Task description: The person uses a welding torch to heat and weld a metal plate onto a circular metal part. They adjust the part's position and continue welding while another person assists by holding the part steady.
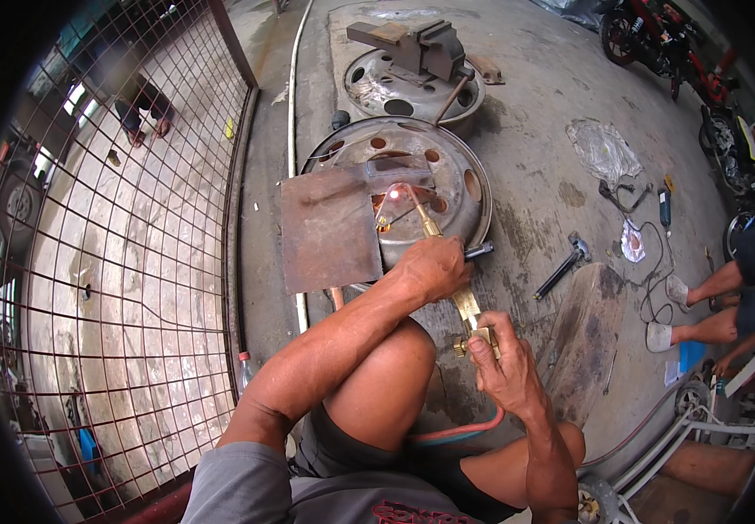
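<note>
My left hand (434, 267) is closed round the front of a brass gas torch (467, 306). My right hand (508, 367) grips its rear end, by the valve knob. The torch's tip points away from me at a bright glowing spot (395, 194) by the edge of a small piece of metal (399, 170). A rusty flat metal plate (329, 231) lies left of the spot and overhangs a steel wheel rim (473, 157). Beside my left hand the end of a dark rod (479, 251) sticks out; its other end is hidden.
A bench vise (421, 48) stands on another wheel rim behind. A hammer (562, 266) and a wooden board (585, 336) lie on the floor at right. Red and green hoses (460, 434) run below the torch. Wire mesh (150, 218) borders the left; other people's legs (705, 327) show at right.
</note>
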Action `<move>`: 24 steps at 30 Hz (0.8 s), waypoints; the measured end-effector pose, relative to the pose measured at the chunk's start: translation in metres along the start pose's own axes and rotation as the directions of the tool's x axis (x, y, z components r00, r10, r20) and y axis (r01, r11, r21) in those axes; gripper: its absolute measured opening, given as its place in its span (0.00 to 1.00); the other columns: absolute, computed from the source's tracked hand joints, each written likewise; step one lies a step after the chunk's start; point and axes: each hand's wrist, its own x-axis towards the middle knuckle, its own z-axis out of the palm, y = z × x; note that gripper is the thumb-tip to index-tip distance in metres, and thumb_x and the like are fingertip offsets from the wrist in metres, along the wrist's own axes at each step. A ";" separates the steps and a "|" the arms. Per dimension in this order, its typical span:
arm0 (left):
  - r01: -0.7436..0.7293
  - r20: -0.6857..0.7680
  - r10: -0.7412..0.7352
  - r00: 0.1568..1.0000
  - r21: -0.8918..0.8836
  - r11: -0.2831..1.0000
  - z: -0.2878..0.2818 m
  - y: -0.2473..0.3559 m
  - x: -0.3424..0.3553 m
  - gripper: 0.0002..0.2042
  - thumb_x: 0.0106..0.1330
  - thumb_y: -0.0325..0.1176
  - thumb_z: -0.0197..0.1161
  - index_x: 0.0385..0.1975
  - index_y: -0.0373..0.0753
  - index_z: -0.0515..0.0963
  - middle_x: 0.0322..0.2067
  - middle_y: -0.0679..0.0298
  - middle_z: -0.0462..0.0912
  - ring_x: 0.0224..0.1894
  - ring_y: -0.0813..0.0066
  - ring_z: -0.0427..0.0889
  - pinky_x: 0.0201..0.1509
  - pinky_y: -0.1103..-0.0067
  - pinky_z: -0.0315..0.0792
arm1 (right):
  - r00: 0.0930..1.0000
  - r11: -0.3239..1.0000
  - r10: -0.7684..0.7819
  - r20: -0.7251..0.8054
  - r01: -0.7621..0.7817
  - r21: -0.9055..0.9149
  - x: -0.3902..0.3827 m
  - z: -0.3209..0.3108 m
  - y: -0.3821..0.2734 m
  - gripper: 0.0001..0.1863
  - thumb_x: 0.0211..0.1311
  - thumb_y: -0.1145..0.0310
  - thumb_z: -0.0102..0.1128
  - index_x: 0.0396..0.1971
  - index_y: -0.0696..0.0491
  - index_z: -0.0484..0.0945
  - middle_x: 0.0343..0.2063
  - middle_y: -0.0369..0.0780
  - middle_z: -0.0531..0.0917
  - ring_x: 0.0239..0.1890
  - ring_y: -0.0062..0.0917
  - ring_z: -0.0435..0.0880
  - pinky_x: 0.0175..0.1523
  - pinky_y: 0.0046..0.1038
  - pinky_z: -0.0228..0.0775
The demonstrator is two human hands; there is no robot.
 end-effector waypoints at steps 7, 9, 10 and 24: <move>0.004 0.006 -0.004 1.000 -0.008 1.000 -0.001 0.003 -0.003 0.19 0.67 0.42 0.61 0.36 0.26 0.79 0.31 0.39 0.86 0.38 0.40 0.87 0.45 0.57 0.80 | 1.000 1.000 0.000 0.006 0.000 0.003 -0.002 -0.002 -0.002 0.17 0.78 0.54 0.54 0.52 0.51 0.67 0.25 0.45 0.84 0.29 0.42 0.87 0.34 0.41 0.74; 0.008 0.010 -0.008 1.000 -0.005 1.000 -0.002 0.004 -0.003 0.18 0.67 0.42 0.61 0.35 0.26 0.80 0.31 0.39 0.86 0.38 0.40 0.87 0.45 0.57 0.80 | 1.000 1.000 -0.006 0.003 0.006 0.003 -0.002 -0.002 -0.002 0.17 0.78 0.54 0.54 0.52 0.51 0.67 0.25 0.45 0.83 0.28 0.42 0.87 0.34 0.41 0.74; 0.015 0.020 -0.015 1.000 -0.005 1.000 -0.003 0.006 -0.004 0.18 0.67 0.42 0.61 0.35 0.26 0.80 0.31 0.39 0.86 0.39 0.40 0.87 0.45 0.57 0.80 | 1.000 1.000 -0.004 0.003 0.004 0.005 -0.002 -0.002 -0.002 0.17 0.78 0.54 0.54 0.52 0.51 0.67 0.25 0.45 0.83 0.28 0.42 0.87 0.34 0.41 0.74; 0.006 0.046 -0.006 0.999 -0.003 1.000 -0.005 0.005 -0.004 0.17 0.71 0.42 0.58 0.37 0.29 0.77 0.14 0.53 0.81 0.27 0.52 0.88 0.39 0.62 0.81 | 1.000 1.000 0.017 0.008 -0.017 -0.007 -0.002 -0.003 -0.006 0.17 0.77 0.55 0.55 0.52 0.52 0.68 0.24 0.45 0.83 0.28 0.42 0.87 0.34 0.41 0.74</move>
